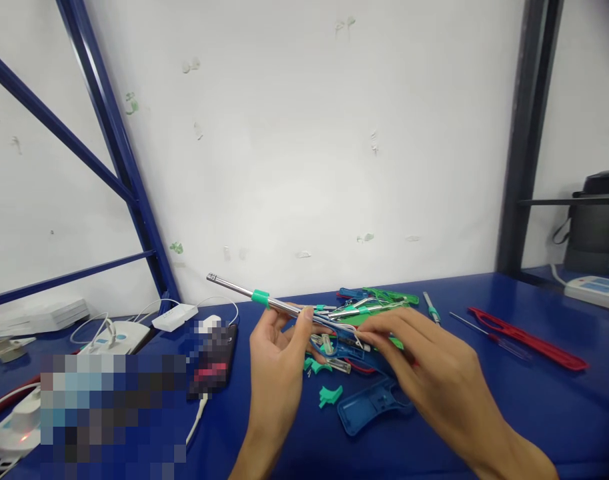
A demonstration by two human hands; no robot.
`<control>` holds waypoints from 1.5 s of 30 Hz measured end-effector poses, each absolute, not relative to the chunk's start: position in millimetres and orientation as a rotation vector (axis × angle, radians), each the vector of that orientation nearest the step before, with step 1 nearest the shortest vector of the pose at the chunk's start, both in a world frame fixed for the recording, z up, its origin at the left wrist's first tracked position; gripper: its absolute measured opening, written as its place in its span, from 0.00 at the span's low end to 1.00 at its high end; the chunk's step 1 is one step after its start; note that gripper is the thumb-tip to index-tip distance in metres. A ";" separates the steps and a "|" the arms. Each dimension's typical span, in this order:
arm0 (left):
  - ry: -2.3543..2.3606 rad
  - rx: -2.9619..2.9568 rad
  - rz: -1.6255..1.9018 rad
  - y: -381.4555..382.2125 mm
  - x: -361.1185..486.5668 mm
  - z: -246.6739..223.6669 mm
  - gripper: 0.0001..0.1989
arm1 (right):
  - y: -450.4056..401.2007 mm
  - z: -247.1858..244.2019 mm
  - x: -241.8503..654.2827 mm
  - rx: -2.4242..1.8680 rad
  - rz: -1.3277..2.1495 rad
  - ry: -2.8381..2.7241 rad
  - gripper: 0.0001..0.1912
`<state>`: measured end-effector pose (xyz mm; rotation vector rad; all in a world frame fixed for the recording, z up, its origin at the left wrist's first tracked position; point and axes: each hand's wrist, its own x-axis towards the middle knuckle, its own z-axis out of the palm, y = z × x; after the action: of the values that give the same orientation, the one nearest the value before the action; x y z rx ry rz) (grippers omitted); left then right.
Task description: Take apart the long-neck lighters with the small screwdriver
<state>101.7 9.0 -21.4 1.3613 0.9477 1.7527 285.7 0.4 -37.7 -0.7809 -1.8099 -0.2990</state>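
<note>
My left hand (279, 353) is closed around a partly assembled long-nose gas lighter, its metal tube (237, 287) pointing up and left. A green collar (261, 299) sits on that tube. Behind the fingers, the lighter's open blue handle shell (341, 348) shows a thin white wire (349, 328) along it. The fingertips of my right hand (429, 367) pinch at the wire and the shell's rear end; the exact grip is partly hidden. Below lies another blue handle half (367, 403), beside green trigger pieces (330, 396).
Behind my hands is a pile of lighter parts, including a green shell (394, 295). A screwdriver (489, 335) and a red shell (529, 340) lie to the right. A phone (214, 360), a charging cable (197, 420) and power strips (117, 337) are at left.
</note>
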 end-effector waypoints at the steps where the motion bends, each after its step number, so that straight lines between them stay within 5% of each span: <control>1: 0.940 1.365 1.746 8.8 101.6 -21.6 0.15 | -0.4 -37.1 285.4 -0.799 -0.288 -1.802 0.05; 45: 0.916 1.317 1.901 6.9 102.5 -20.2 0.12 | -8.9 -24.7 302.4 -0.809 -0.242 -1.979 0.07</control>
<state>102.5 6.9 -20.2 1.3171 0.9158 1.9013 302.4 -8.9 -24.7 -0.8086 -1.9787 -0.2417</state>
